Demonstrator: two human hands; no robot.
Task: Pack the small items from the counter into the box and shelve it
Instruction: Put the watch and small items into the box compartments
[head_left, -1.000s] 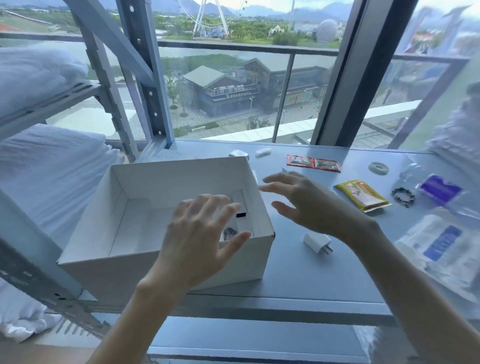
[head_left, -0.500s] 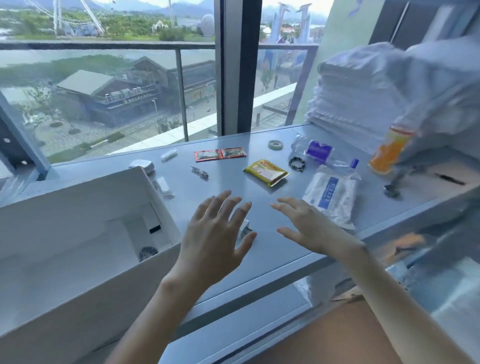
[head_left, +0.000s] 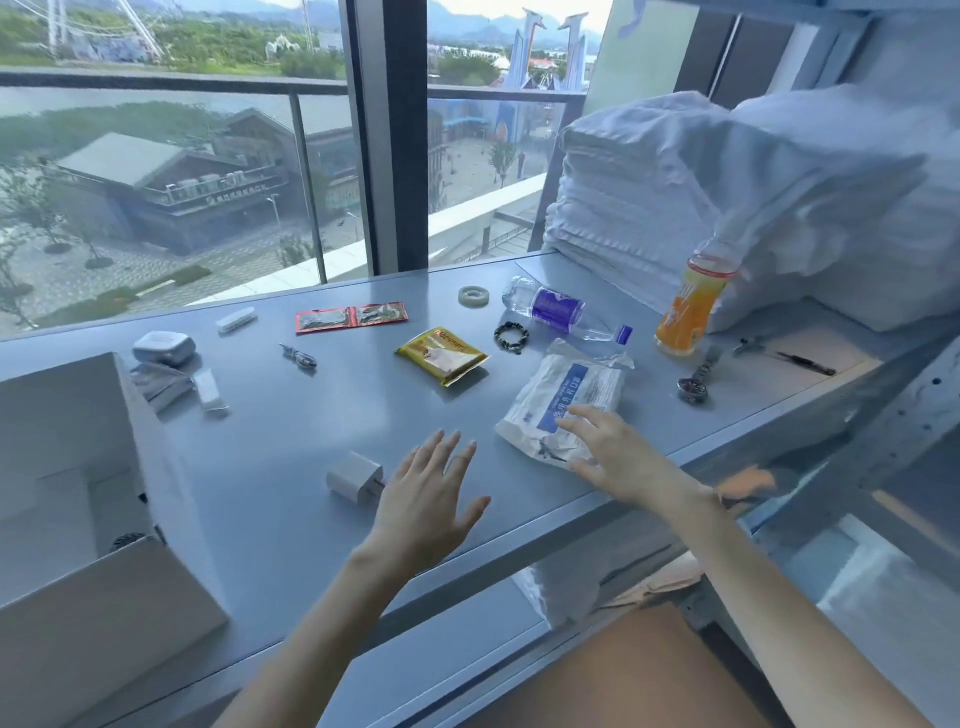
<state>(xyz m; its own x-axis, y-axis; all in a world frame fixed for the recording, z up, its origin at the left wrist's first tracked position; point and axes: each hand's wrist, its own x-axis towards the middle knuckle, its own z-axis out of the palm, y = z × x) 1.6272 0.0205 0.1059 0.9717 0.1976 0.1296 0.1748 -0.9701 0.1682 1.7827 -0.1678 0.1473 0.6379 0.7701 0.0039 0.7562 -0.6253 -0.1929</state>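
The left hand (head_left: 423, 499) hovers with fingers spread, empty, just beside the white charger (head_left: 355, 477). The right hand (head_left: 613, 449), also spread, lies on the plastic pouch (head_left: 566, 395) near the counter (head_left: 291, 415) front edge (bare surface between them). The box (head_left: 93, 613) stands at far left.

One open white box (head_left: 78, 467), two bottles right of it, one clear bottle (head_left: 561, 312) lying, one orange bottle (head_left: 691, 306) upright, one tape roll (head_left: 473, 296), one yellow sachet (head_left: 441, 356), one bead bracelet (head_left: 511, 336), one white charger (head_left: 353, 477), one wristwatch (head_left: 693, 387), two hands.
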